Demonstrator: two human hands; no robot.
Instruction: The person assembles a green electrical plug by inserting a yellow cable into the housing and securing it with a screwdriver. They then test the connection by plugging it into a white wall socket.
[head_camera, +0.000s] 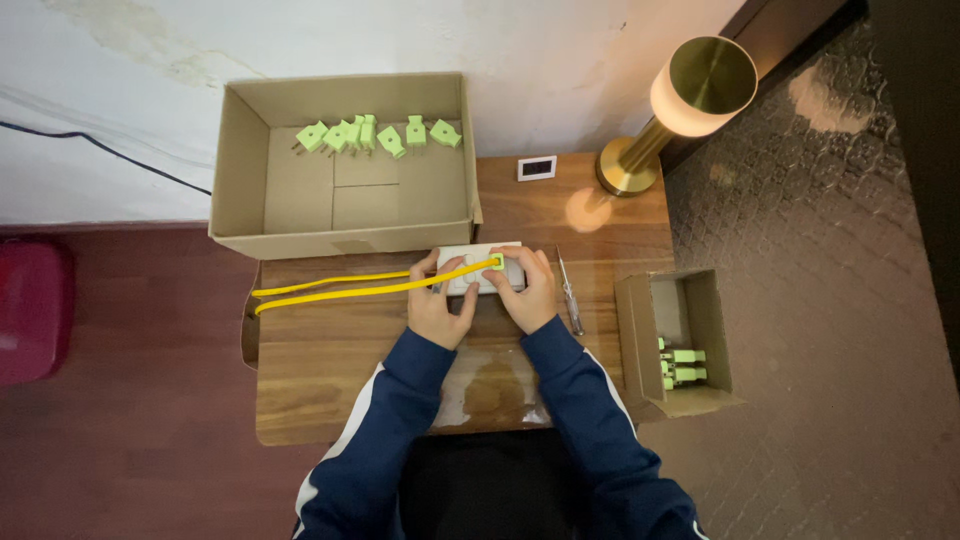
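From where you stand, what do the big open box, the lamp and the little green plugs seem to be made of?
The big open box looks like plain brown cardboard: matte, with folded flaps. The lamp seems brushed, brass-coloured metal, with a sheen on its round top and stem; its glowing band may be frosted glass or plastic. The green plugs look like moulded matte plastic, even in colour, though they are too small to be sure.

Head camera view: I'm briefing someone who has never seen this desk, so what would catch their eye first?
Probably the bright yellow cable running across the wooden table to a white socket block, which the left hand and right hand hold between them. Next, the row of light green plugs along the far side of the big open cardboard box. The glowing brass lamp stands at the table's far right corner.
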